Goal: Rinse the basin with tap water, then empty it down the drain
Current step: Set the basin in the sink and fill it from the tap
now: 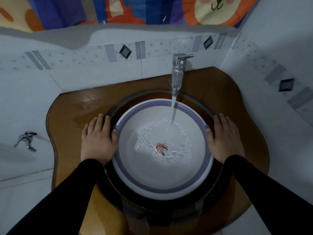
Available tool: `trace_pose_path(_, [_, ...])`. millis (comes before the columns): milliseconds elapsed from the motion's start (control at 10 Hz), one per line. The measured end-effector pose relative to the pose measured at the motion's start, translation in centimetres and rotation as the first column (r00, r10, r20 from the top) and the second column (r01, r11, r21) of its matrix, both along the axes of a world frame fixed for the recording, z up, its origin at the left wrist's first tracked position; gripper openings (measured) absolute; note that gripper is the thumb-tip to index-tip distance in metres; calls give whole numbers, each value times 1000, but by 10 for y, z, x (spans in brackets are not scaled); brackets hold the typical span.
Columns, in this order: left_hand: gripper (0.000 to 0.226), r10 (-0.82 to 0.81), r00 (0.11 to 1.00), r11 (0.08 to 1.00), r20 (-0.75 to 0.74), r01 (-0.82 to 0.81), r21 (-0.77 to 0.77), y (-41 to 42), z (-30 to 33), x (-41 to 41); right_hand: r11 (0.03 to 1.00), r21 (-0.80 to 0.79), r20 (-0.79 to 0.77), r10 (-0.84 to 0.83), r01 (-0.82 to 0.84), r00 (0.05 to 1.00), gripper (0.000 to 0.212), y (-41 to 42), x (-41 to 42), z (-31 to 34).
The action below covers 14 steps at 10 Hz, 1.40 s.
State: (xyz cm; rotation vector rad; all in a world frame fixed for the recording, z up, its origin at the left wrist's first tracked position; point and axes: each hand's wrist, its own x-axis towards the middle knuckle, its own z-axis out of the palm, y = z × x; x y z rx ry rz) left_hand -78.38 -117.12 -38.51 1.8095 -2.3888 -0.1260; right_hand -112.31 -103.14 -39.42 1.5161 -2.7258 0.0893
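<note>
Held by both hands: left hand (98, 139) and right hand (226, 139) flat against the basin (152, 177) sides, thumbs hooked over its purple rim, fingers outside. Sat in the dark sink (169, 207) of an amber counter (67, 133). Half-filled, rippling under the stream (173, 112) from the tap (177, 72)

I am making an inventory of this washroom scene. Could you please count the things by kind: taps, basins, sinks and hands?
Taps: 2, the running tap over the basin and a wall tap at the left.
Basins: 1, the white basin with a purple band.
Sinks: 1, the dark sink.
Hands: 2, left hand, right hand.
Total: 6
</note>
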Motion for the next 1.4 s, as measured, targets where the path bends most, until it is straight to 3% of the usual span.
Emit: trace_pose_path(1400, [66,2,1000,1000,6,-1,-12,-3,-6,1,1000,-5,-19,5,-5,1000,66,1,-1,-1])
